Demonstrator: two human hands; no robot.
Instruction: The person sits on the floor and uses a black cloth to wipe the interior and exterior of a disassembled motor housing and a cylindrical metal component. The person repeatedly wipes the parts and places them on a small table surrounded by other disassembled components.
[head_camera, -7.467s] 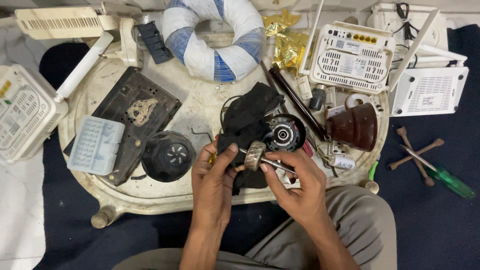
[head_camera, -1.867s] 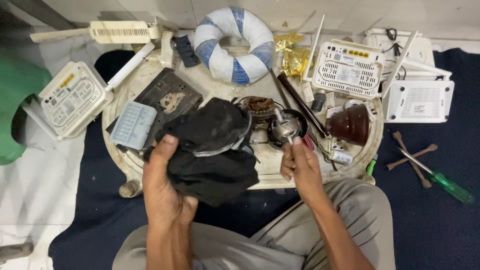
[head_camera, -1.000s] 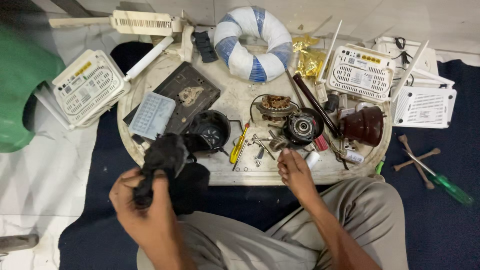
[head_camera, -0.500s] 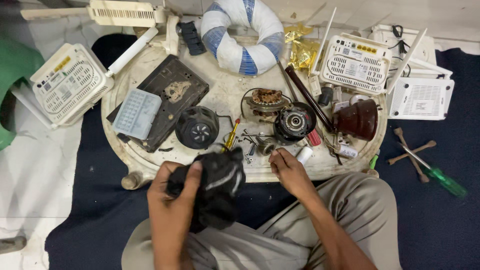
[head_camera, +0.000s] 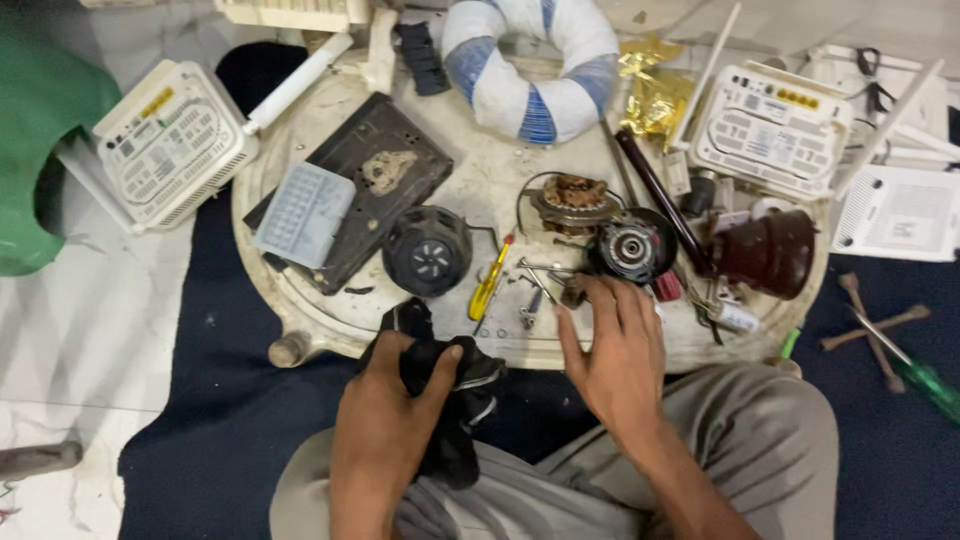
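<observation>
My left hand (head_camera: 385, 420) grips a crumpled black cloth (head_camera: 450, 395) at the near edge of a round, dirty white tray-table (head_camera: 480, 190), over my lap. My right hand (head_camera: 618, 355) lies flat on the table's near edge, fingers spread, with the fingertips beside small metal parts and screws (head_camera: 535, 290). Just beyond those fingers sits a round motor part with a shiny centre (head_camera: 630, 248). A yellow-handled screwdriver (head_camera: 490, 280) lies between the two hands, next to a black round motor cover (head_camera: 428, 250).
On the table are a copper-wound coil (head_camera: 572, 198), a dark flat plate (head_camera: 355, 190), a pale blue grid piece (head_camera: 302, 212), a blue-and-white ring (head_camera: 530, 60) and a brown dome housing (head_camera: 765, 252). White router boxes (head_camera: 170, 140) (head_camera: 770, 125) flank it. A green-handled screwdriver (head_camera: 915, 370) lies on the dark floor mat.
My left hand has carried the black cloth from the table down to my lap and bunched it. My right hand has stayed near the small parts at the table's near edge.
</observation>
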